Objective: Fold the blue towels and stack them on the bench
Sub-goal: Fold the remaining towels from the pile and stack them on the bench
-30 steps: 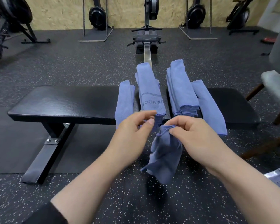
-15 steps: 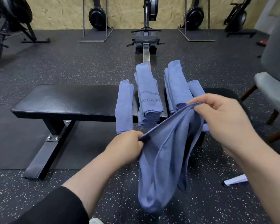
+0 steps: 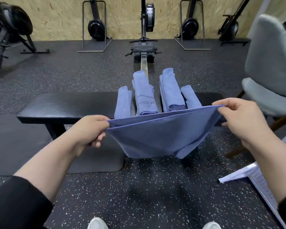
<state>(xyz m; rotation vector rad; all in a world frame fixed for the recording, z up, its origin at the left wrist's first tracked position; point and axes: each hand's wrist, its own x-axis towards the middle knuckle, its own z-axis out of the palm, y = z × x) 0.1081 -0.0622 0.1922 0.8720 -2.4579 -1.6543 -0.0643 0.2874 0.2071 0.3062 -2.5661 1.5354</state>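
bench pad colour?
Black, slightly glossy. The bench shows best in the head view, the only one, with folded blue towels lying across it.

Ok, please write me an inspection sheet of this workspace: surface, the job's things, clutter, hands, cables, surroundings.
Surface: black padded bench, left part bare.
Job's things: four folded blue towels lie side by side across the bench, not stacked; one shows print. Another blue towel hangs doubled between the hands.
Clutter: white perforated sheet on the floor at right.
Hands: left hand and right hand each pinch one end of the held towel's top edge.
Cables: nothing seen.
Surroundings: speckled rubber floor, rowing machine behind the bench, more machines along the chipboard wall, grey chair at right.
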